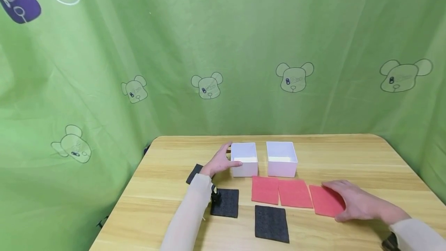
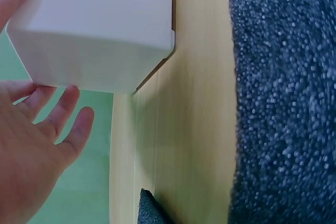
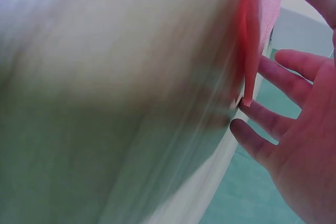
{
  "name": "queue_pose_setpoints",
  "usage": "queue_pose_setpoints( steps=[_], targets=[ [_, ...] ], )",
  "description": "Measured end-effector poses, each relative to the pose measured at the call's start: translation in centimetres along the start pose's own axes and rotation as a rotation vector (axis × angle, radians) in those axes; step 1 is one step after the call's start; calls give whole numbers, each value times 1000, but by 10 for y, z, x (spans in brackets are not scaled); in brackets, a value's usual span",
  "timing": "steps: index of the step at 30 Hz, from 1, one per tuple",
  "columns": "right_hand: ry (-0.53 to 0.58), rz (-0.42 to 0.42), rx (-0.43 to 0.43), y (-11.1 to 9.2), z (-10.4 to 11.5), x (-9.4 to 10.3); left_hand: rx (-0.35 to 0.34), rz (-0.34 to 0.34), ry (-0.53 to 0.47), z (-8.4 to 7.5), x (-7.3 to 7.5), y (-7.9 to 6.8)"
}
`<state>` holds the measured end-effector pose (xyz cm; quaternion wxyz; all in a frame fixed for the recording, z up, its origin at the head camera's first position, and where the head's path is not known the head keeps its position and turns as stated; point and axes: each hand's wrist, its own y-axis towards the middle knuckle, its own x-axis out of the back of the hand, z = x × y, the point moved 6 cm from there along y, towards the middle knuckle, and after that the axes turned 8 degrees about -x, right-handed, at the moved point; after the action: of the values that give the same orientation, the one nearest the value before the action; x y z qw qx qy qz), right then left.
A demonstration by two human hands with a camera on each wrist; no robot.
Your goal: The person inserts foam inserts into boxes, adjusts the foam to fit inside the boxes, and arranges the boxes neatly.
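My left hand [image 1: 221, 160] holds the left white box [image 1: 245, 168] by its left end, thumb on the front wall and fingers at the back. In the left wrist view, the fingertips [image 2: 71, 92] touch the wall of the box. My right hand [image 1: 359, 200] spans the rightmost red felt square [image 1: 325, 201], fingers at its far edge and thumb at its near edge. In the right wrist view, this red square [image 3: 253, 40] looks bent between thumb and fingers. Two more red felt squares, a left one [image 1: 265, 190] and a middle one [image 1: 295, 193], lie beside it in a row.
A second white box [image 1: 282, 165], open at the top, stands right of the held one. Black felt squares lie nearer me, one at the centre [image 1: 271, 223], one left of it [image 1: 226, 203], another [image 1: 194, 173] partly behind my left wrist. A green curtain [image 1: 244, 49] hangs behind the wooden table [image 1: 334, 154].
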<state>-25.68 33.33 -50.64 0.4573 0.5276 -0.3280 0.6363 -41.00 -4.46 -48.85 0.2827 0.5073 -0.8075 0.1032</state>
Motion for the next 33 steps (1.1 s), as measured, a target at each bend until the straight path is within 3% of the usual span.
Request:
queue_pose_setpoints(
  steps=[16, 24, 33],
  targets=[
    [-7, -161, 40, -1, 1, 2, -7, 19, 9, 1, 1, 1],
    [26, -130, -14, 0, -1, 4, -23, 52, -33, 2, 0, 2],
    [85, -130, -41, 15, 1, 38, -40, 48, -54, 4, -2, 2]
  ],
)
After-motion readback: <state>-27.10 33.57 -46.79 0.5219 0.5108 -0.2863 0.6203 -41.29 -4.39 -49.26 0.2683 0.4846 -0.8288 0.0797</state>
